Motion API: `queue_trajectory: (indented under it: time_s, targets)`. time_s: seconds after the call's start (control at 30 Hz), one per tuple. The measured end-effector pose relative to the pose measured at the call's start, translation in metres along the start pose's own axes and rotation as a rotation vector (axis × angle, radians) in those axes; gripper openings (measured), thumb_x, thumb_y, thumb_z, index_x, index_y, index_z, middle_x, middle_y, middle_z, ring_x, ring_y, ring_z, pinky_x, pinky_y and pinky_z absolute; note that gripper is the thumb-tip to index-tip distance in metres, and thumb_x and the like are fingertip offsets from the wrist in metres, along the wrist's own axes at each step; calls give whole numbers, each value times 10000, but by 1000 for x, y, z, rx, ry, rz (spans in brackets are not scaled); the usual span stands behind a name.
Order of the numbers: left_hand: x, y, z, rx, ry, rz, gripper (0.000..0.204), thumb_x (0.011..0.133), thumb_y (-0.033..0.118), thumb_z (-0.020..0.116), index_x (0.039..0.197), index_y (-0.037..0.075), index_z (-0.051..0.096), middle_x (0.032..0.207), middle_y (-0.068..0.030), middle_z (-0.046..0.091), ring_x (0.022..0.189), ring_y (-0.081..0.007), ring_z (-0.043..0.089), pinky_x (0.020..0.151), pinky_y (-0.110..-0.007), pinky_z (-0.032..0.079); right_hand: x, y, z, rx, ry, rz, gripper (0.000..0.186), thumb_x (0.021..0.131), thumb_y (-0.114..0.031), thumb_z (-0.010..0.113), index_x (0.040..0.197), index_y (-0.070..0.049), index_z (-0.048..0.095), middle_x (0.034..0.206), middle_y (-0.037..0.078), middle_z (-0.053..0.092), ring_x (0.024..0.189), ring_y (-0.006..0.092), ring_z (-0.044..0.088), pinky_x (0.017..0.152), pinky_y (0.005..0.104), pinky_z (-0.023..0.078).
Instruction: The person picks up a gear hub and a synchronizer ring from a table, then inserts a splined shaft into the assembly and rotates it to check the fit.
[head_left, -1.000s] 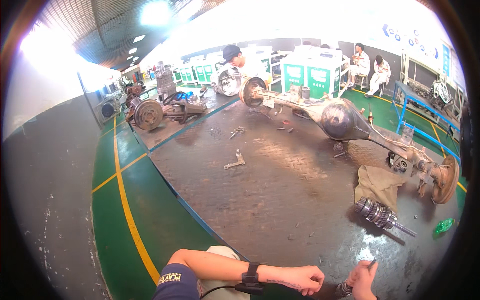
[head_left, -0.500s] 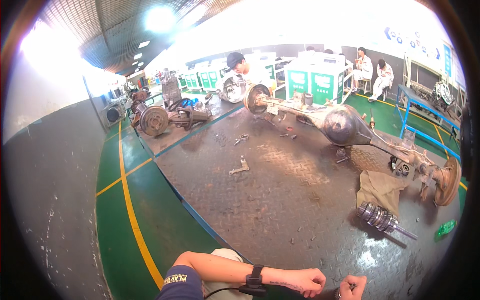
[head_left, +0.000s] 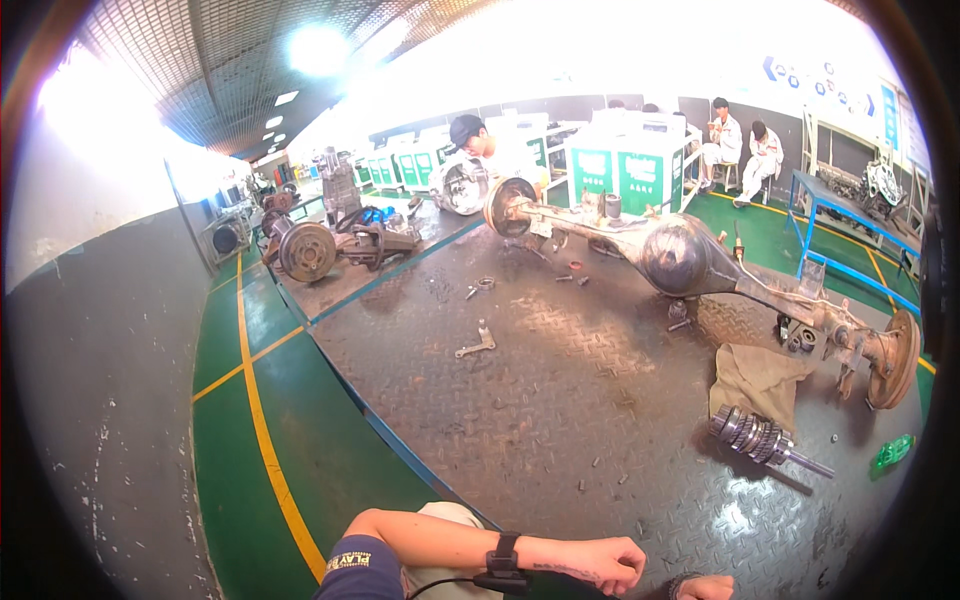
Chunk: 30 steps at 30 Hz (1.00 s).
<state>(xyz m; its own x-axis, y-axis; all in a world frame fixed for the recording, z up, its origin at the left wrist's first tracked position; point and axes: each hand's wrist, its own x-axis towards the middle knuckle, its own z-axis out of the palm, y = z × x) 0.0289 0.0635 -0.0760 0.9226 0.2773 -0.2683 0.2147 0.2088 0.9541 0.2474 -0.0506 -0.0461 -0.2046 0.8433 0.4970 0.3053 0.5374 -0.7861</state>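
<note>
- Left hand is held curled, nearer than the shaft; its grip cannot be told.
- Right hand is partly cropped, its grip unclear.
- Ridged part is seen beside it, nearer than the shaft.

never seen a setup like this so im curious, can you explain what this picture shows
No robot here: these are a person's bare hands, seen by a fisheye camera on their head, which bends straight edges. On the patterned metal tabletop are a worn axle housing, a gear shaft, a tan cloth and an angled metal bracket. The left hand is loosely curled; no object shows in it. The lower edge partly cuts off the right hand, beside a ridged metal part; whether it grips that is unclear.
</note>
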Motion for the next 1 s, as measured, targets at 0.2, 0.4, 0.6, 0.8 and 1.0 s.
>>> queue_trajectory:
  time_s: [0.2, 0.4, 0.6, 0.8, 1.0]
  targets:
    - [8, -8, -1, -22, 7, -27, 136, 846, 138, 515, 801, 23, 571, 697, -18, 584, 581, -94, 567, 488, -236, 426, -4, -2, -9, 57, 21, -10, 248, 857, -171, 569, 694, 15, 549, 606, 147, 508, 510, 293, 523, 505, 351, 410]
    - [14, -11, -2, -15, -11, -2, 132, 847, 139, 516, 795, 29, 568, 690, -12, 580, 576, -86, 560, 482, -227, 416, 2, -12, -14, 104, 68, 16, 319, 884, -219, 562, 671, 17, 530, 585, 116, 502, 495, 258, 504, 505, 340, 401]
    - [7, -4, 0, 0, -19, -26, 190, 896, 170, 542, 860, 28, 664, 761, -40, 669, 662, -114, 620, 590, -253, 498, -5, -2, -22, 391, 141, 104, 397, 903, -228, 556, 598, -23, 408, 547, 53, 450, 474, 163, 412, 475, 294, 325]
    - [6, 4, 0, 12, -23, -10, 187, 892, 162, 544, 857, 25, 666, 754, -45, 667, 668, -120, 620, 590, -259, 495, -16, 28, -24, 705, 403, 318, 405, 928, -167, 527, 605, -80, 300, 517, 9, 299, 456, 133, 302, 438, 295, 252]
    - [6, -9, -7, -55, -25, -25, 134, 849, 141, 518, 805, 26, 571, 697, -17, 582, 599, -101, 569, 511, -241, 438, 4, 34, -27, 814, 400, 564, 380, 924, -155, 511, 601, -84, 324, 512, 16, 296, 433, 122, 287, 408, 286, 244]
